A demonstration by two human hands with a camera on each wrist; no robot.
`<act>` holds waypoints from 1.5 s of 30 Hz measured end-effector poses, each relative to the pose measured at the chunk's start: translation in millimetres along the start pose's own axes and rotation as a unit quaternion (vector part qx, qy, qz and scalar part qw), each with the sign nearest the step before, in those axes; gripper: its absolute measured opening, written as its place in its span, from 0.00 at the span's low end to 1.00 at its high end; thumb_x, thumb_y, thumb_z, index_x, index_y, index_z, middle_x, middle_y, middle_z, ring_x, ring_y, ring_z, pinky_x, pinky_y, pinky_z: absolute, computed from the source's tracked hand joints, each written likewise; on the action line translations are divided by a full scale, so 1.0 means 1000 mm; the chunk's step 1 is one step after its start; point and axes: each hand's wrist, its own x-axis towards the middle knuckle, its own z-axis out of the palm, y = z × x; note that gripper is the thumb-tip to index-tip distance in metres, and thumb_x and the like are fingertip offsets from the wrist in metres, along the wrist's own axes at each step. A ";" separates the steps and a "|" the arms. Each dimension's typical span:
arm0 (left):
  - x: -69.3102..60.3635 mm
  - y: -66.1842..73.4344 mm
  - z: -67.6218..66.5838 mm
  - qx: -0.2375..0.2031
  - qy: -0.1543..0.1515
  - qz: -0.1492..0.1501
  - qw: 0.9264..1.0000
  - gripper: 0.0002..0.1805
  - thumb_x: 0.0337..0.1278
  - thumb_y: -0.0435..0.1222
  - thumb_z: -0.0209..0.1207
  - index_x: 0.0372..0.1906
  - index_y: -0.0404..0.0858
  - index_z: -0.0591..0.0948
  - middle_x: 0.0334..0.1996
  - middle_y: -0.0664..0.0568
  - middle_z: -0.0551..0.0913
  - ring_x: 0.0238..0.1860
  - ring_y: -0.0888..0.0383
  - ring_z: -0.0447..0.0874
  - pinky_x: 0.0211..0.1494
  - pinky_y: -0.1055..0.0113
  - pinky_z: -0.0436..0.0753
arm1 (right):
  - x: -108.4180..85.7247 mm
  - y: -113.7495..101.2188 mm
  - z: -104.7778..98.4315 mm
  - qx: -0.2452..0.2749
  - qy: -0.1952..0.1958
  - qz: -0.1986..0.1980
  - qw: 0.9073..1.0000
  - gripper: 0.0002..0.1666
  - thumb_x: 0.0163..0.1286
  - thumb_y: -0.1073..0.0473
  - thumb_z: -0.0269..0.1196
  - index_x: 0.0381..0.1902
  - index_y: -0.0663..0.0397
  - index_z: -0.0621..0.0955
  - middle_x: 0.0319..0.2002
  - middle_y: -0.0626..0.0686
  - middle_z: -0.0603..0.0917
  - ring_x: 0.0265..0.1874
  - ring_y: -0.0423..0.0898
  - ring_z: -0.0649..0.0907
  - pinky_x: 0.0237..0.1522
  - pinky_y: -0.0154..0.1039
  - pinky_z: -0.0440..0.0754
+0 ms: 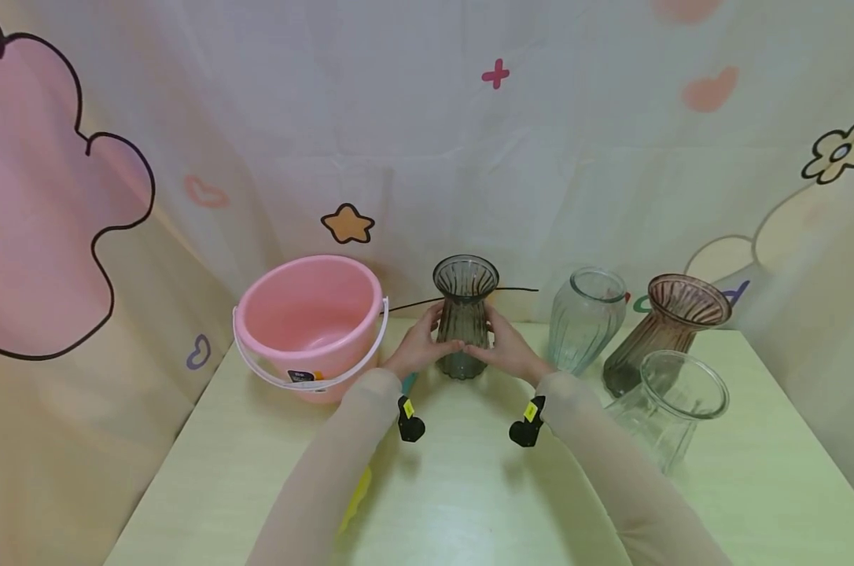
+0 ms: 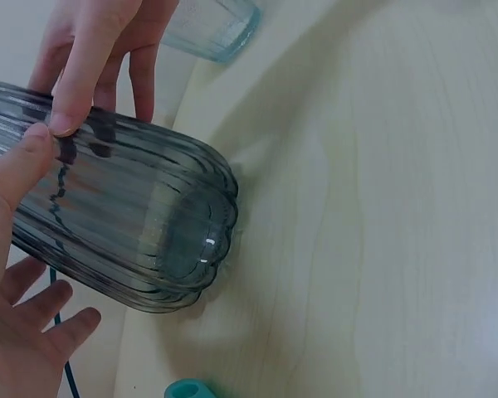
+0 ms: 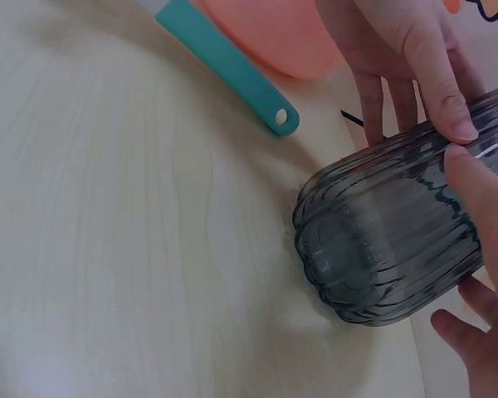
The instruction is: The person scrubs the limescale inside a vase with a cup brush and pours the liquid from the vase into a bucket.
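A dark grey ribbed glass vase point(image 1: 464, 326) with a flared rim stands upright near the back edge of the table. My left hand point(image 1: 420, 346) holds it from the left and my right hand point(image 1: 509, 347) from the right. Both thumbs lie across its front, their tips almost meeting. In the left wrist view the vase's scalloped base point(image 2: 191, 240) sits at the tabletop, below the hands. The right wrist view shows the left hand's fingers point(image 3: 390, 104) reaching behind the glass.
A pink bucket point(image 1: 307, 314) with a white handle stands at left. Beside it a teal handle point(image 3: 232, 70) lies on the table. At right are a clear bluish vase point(image 1: 588, 322), a brownish vase point(image 1: 671, 330) and another clear vase point(image 1: 671, 409). Something yellow point(image 1: 356, 499) shows beside the left sleeve.
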 end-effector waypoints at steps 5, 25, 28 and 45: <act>-0.018 0.009 0.003 0.061 0.040 -0.031 0.997 0.46 0.47 0.41 0.65 0.70 0.40 0.54 0.68 0.43 0.59 0.67 0.44 0.58 0.65 0.51 0.64 | -0.014 -0.005 -0.001 -0.054 0.010 0.041 0.998 0.53 0.61 0.52 0.63 0.72 0.58 0.44 0.67 0.63 0.57 0.63 0.59 0.65 0.60 0.53 0.67; -0.087 -0.005 0.019 0.100 0.043 -0.009 0.994 0.33 0.47 0.37 0.65 0.59 0.31 0.66 0.57 0.40 0.71 0.55 0.42 0.72 0.56 0.52 0.72 | -0.115 -0.036 -0.011 -0.126 0.167 -0.012 0.978 0.32 0.57 0.57 0.66 0.58 0.59 0.70 0.53 0.58 0.77 0.51 0.55 0.77 0.48 0.51 0.76; -0.092 -0.004 0.027 0.088 0.025 0.006 0.996 0.33 0.48 0.36 0.64 0.59 0.30 0.66 0.57 0.39 0.71 0.55 0.40 0.72 0.55 0.51 0.73 | -0.123 -0.030 -0.012 -0.101 0.221 0.020 0.970 0.32 0.57 0.59 0.66 0.58 0.61 0.68 0.52 0.61 0.75 0.51 0.56 0.76 0.48 0.52 0.76; -0.025 0.063 0.084 0.053 -0.083 0.092 0.991 0.37 0.55 0.47 0.59 0.68 0.43 0.58 0.66 0.52 0.63 0.65 0.53 0.65 0.63 0.60 0.69 | -0.150 -0.003 -0.014 -0.071 0.219 0.082 0.970 0.32 0.56 0.63 0.65 0.57 0.64 0.67 0.51 0.64 0.73 0.48 0.61 0.77 0.44 0.55 0.77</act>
